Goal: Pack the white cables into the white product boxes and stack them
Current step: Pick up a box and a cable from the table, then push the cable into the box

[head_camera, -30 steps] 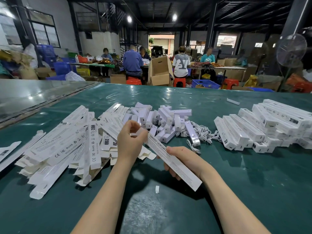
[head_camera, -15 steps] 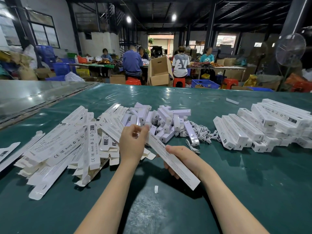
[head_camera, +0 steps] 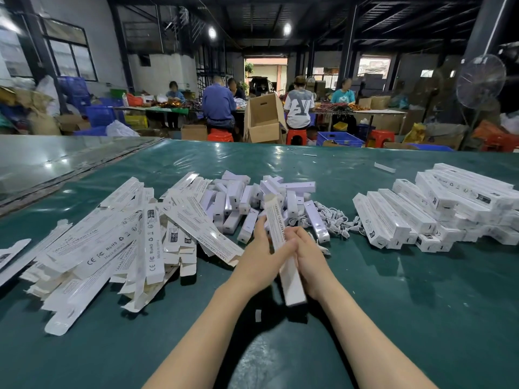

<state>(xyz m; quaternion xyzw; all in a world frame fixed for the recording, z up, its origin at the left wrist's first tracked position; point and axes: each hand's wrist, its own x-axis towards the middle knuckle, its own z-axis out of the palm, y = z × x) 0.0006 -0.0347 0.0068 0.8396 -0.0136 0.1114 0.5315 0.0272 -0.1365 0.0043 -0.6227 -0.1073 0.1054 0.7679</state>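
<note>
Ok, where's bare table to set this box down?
Widest: green mat right of the right hand gripping the box, in front of the stacked boxes. Also the near-left corner below the flat cartons. Crowded: the middle row from cartons through cables.

We see our green table [head_camera: 393, 304] carrying flat box blanks [head_camera: 112, 242] at left, white cables [head_camera: 334, 220] (tangled) mid-table, and packed boxes [head_camera: 404, 211] stacked at right.
</note>
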